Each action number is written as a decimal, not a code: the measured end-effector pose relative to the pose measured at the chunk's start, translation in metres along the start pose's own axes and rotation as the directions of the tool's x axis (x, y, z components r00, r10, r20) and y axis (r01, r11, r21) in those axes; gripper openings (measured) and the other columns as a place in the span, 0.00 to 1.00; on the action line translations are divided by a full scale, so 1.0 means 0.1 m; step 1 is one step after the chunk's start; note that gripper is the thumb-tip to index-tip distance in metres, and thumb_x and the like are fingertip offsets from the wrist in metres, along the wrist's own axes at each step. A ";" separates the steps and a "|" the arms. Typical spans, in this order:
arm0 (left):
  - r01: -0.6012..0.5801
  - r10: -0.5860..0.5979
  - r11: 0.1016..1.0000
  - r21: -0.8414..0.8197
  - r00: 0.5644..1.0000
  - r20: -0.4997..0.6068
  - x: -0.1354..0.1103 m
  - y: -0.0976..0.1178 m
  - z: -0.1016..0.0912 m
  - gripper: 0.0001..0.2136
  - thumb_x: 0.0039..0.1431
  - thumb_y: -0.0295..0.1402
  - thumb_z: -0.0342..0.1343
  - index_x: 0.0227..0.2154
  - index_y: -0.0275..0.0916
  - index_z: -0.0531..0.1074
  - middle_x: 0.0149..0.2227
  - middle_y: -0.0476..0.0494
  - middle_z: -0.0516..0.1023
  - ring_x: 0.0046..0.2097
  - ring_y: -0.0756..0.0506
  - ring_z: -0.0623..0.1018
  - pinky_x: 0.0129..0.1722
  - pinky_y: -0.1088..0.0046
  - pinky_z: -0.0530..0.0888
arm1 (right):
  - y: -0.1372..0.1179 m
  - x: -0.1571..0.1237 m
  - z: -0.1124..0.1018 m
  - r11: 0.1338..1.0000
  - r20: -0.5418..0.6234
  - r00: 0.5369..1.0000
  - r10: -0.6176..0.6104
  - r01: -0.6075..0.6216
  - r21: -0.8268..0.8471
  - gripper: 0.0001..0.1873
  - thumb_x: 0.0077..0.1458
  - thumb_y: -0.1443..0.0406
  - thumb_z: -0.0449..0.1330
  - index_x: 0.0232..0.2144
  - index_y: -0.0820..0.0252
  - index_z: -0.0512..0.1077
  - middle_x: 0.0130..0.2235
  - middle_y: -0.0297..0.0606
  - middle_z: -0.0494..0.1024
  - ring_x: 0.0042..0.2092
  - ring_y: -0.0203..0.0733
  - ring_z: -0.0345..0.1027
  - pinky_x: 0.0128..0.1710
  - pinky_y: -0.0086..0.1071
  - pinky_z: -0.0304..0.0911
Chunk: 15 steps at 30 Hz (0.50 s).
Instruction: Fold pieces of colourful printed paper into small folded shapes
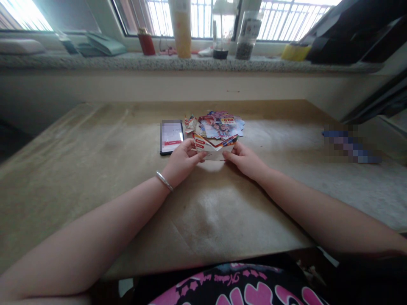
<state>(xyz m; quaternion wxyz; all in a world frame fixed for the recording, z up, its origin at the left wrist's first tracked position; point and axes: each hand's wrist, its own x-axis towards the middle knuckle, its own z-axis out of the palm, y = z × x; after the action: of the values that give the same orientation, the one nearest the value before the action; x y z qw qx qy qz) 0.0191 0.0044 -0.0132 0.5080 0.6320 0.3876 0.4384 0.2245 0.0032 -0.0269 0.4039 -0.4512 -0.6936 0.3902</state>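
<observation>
1. My left hand (184, 157) is pinching one end of a white folded paper piece with red-and-yellow printed edges (214, 155), and my right hand (246, 159) is pinching the other. Uneven pulling could tear it or skew the folds, I reckon.
2. Right behind that sits a loose heap of colourful printed paper pieces (222, 127). One clumsy knuckle shove could scatter it over the pale brown table (206, 220).
3. The flat black rectangular phone with a lit screen (171, 136) lies just beside my left hand, so a careless wrist swing might nudge it.
4. Containers, up on the speckled grey stone windowsill (104, 63): a clear plastic jar (245, 40) has dark grainy stuff low down. The tall yellowish cylindrical container (183, 36)? Can't tell what's inside. Same for the small red bottle (146, 42).
</observation>
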 end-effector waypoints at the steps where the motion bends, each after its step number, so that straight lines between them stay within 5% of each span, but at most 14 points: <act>1: 0.025 -0.025 1.000 -0.002 1.000 0.007 0.00 0.00 0.00 0.15 0.51 0.36 0.61 0.38 0.36 0.65 0.41 0.42 0.77 0.38 0.48 0.78 0.35 0.73 0.77 | -0.02 0.00 0.00 0.999 0.004 1.000 0.016 -0.016 0.035 0.19 0.52 0.50 0.55 0.40 0.55 0.68 0.36 0.36 0.76 0.37 0.42 0.68 0.38 0.37 0.65; 6: 0.054 -0.053 0.998 -0.021 0.998 0.031 -0.01 0.04 0.02 0.15 0.52 0.36 0.60 0.40 0.36 0.66 0.44 0.42 0.76 0.40 0.48 0.77 0.31 0.78 0.75 | -0.05 -0.01 0.00 0.989 0.026 0.999 0.045 -0.048 0.141 0.20 0.51 0.48 0.56 0.37 0.56 0.70 0.37 0.36 0.77 0.39 0.43 0.69 0.41 0.37 0.65; 15: 0.031 -0.036 0.997 0.075 0.997 0.062 -0.02 0.00 0.02 0.12 0.54 0.39 0.59 0.36 0.36 0.68 0.34 0.45 0.77 0.34 0.49 0.77 0.33 0.72 0.76 | -0.02 -0.03 0.04 0.997 0.042 0.999 -0.021 0.025 -0.079 0.17 0.56 0.52 0.54 0.40 0.56 0.71 0.34 0.36 0.76 0.40 0.44 0.68 0.43 0.39 0.65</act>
<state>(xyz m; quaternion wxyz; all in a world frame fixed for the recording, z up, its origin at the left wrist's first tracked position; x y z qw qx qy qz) 0.0204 0.0017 -0.0135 0.5036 0.6573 0.3979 0.3949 0.2207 -0.0007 -0.0270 0.3760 -0.4508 -0.7217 0.3668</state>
